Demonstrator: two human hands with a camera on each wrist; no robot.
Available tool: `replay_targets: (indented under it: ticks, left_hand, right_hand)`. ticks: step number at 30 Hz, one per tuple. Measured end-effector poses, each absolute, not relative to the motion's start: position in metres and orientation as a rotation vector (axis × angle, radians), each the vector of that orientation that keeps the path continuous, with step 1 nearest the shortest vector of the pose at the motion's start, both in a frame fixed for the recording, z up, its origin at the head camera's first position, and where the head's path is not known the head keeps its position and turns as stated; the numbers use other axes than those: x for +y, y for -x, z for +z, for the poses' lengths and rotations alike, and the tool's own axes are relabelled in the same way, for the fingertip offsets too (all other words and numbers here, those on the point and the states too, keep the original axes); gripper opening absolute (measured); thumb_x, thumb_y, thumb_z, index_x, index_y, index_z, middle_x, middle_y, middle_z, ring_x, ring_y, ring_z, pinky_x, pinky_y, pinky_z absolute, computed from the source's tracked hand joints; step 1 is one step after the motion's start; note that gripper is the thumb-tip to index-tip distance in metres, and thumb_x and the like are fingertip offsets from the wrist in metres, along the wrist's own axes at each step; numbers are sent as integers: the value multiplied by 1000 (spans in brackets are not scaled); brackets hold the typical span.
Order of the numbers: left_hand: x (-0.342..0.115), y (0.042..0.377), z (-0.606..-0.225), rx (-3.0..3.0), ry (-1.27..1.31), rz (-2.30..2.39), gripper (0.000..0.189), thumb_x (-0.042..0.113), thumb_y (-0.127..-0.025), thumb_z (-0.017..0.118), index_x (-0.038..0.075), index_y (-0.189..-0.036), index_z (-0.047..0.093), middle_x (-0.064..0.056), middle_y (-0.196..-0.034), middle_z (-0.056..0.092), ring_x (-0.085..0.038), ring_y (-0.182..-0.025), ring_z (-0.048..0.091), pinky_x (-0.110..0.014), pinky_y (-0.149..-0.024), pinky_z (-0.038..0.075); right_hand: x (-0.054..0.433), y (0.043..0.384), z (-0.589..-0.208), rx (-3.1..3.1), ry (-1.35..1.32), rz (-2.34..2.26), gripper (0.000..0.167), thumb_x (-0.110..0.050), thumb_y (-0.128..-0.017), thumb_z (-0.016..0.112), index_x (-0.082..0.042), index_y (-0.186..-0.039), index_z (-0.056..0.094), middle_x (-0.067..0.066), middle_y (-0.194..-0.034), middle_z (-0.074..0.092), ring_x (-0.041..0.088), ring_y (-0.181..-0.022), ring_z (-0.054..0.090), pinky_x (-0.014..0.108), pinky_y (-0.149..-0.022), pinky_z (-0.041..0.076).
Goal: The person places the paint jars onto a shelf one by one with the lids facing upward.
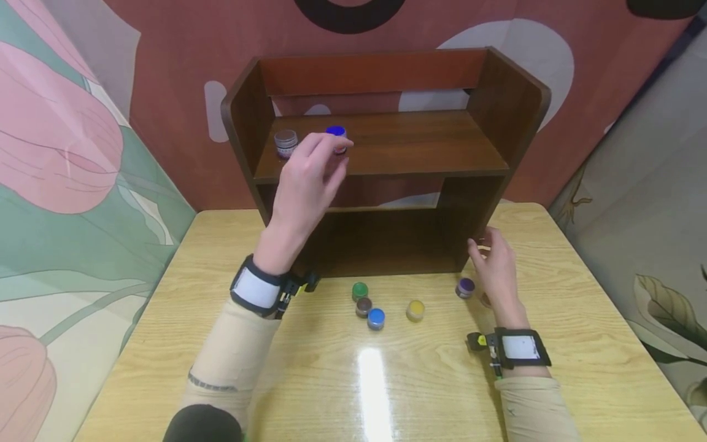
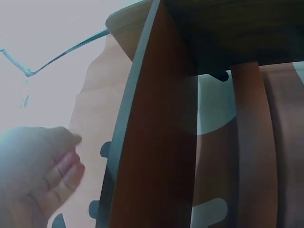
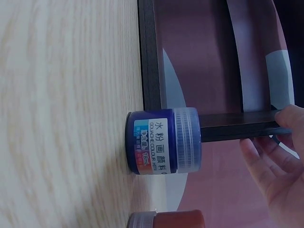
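My left hand [image 1: 309, 178] is at the upper board of a brown wooden desk shelf [image 1: 409, 138], fingers loosely bent. In the left wrist view, a gap separates its fingertips from the two small dark jars on the board. Past the fingers in the head view stands a paint jar with a blue top [image 1: 335, 131], partly covered by the hand; a clear-lidded jar [image 1: 286, 143] is left of it. My right hand [image 1: 497, 270] pinches the front edge of the shelf's right side panel [image 3: 237, 128]. Close by stands a purple gouache jar [image 3: 152, 142].
On the wooden table [image 1: 431, 380], in front of the shelf, are a green jar [image 1: 359, 291], a brown jar [image 1: 363, 307], a blue jar [image 1: 376, 318] and a yellow jar [image 1: 415, 310]. An orange-red jar [image 3: 178, 219] is near the right wrist. Patterned cloth hangs behind.
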State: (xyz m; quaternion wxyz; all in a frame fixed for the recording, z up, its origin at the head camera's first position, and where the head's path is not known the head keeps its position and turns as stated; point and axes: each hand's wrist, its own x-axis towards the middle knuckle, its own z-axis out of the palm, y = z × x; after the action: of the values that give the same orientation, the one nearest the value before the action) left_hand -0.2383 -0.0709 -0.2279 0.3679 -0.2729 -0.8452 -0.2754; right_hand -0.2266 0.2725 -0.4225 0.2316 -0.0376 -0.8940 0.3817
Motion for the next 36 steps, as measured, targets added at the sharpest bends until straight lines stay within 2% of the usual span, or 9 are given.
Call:
replay_targets:
  ticks: [8,14,21,31,36]
  left_hand:
    - [-80,233,-251,-2080,1022,-583,19,4,-93,67,4,-111,71,-10,-108,72,-22,-102,68,-30,-93,58]
    - [-80,226,-281,-2258,1260,-519,23,8,-91,72,8,-114,70,-5,-108,72,-17,-100,68,-27,-90,58]
    - [-82,223,-315,-2473,1295,-462,31,11,-90,74,14,-120,67,-1,-112,72,-14,-100,68,-25,-87,58]
    - [-81,219,-354,-2919,1261,-429,44,13,-86,78,19,-127,65,-1,-125,68,-17,-115,65,-30,-98,56]
    - [-79,220,-370,-2981,1282,-379,46,14,-85,80,17,-128,65,-3,-126,67,-18,-116,64,-31,-98,55]
  right_hand:
    - [272,227,-422,-2453,103,1050,35,-17,-100,58,5,-127,53,26,-119,64,41,-109,63,53,-91,57]
    - [272,227,-422,-2450,105,1045,36,-17,-100,58,4,-128,53,25,-119,64,40,-108,64,53,-91,57]
    - [271,228,-421,-2446,102,1058,36,-18,-100,58,4,-128,53,25,-119,63,40,-109,63,53,-91,57]
    - [272,229,-423,-2443,111,1054,35,-18,-100,59,4,-127,54,25,-119,64,40,-108,64,54,-91,57]
    - [272,230,-423,-2446,114,1049,36,-19,-100,58,3,-128,54,25,-120,64,40,-109,64,53,-91,57]
